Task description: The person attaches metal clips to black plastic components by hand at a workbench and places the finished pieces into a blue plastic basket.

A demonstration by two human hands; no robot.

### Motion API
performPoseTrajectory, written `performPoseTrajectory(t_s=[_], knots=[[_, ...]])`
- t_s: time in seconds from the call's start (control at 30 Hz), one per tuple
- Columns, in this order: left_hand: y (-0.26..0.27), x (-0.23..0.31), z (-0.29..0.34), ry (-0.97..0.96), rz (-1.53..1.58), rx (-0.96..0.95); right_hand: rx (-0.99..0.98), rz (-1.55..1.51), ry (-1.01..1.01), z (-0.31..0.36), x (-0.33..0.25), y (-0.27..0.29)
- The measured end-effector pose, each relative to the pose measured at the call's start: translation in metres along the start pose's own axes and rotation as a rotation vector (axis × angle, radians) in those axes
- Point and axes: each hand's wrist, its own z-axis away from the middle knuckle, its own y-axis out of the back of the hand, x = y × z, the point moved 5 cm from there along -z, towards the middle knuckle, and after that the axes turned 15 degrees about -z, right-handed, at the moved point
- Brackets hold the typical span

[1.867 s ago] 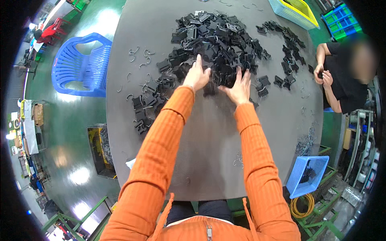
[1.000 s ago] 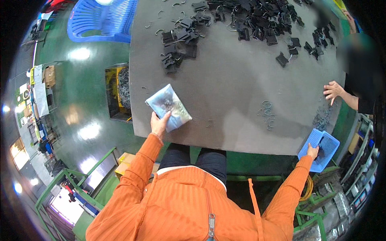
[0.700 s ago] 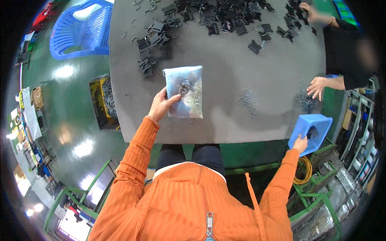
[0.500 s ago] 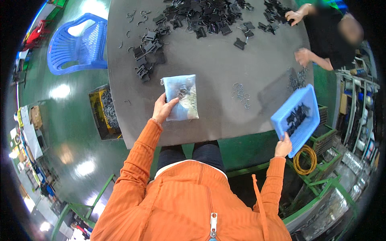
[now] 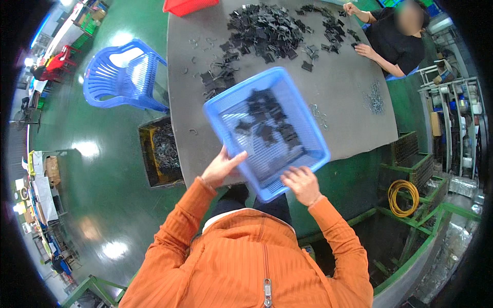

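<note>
A blue plastic basket hangs tilted over the near edge of the table, held between my two hands. Several small black clip-like pieces lie inside it, bunched toward the far side and right. My left hand grips the basket's left side, thumb over the rim. With its fingers over the near rim, my right hand is closed on the basket too. Part of the tabletop is hidden under the basket; the light blue pouch seen earlier is out of sight.
On the grey table lie a large heap of black pieces, loose metal hooks and a small metal pile. A co-worker handles pieces at the far right. A blue chair and a scrap bin stand left.
The basket has come from the right edge to in front of me. My left hand has left the light blue pouch and now holds the basket. The co-worker's hands have shifted.
</note>
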Motion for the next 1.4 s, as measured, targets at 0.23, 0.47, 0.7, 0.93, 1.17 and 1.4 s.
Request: performPoseTrajectory(t_s=[0.23,0.47,0.7,0.93,1.17,1.4], knots=[[0.06,-0.063,0.027,0.115,0.415,0.463,-0.114,-0.251,0.21,-0.093,-0.042,0.009],[0.103,-0.127,0.101,0.153,0.489,0.976,0.676,-0.163,-0.791,-0.018,0.219,-0.003],[0.089,-0.197,0.156,0.222,0.686,1.182,0.648,0.219,-1.351,-0.052,0.319,-0.1],[0.057,-0.184,0.158,0.241,0.859,1.249,0.462,-0.283,-0.467,-0.25,0.246,-0.145],[0.051,-0.19,0.167,0.285,0.903,1.291,-0.419,-0.382,-0.489,-0.218,0.14,-0.183],[0.048,-0.215,0.182,0.233,0.953,1.274,-0.446,-0.928,-0.857,-0.156,0.251,-0.053]])
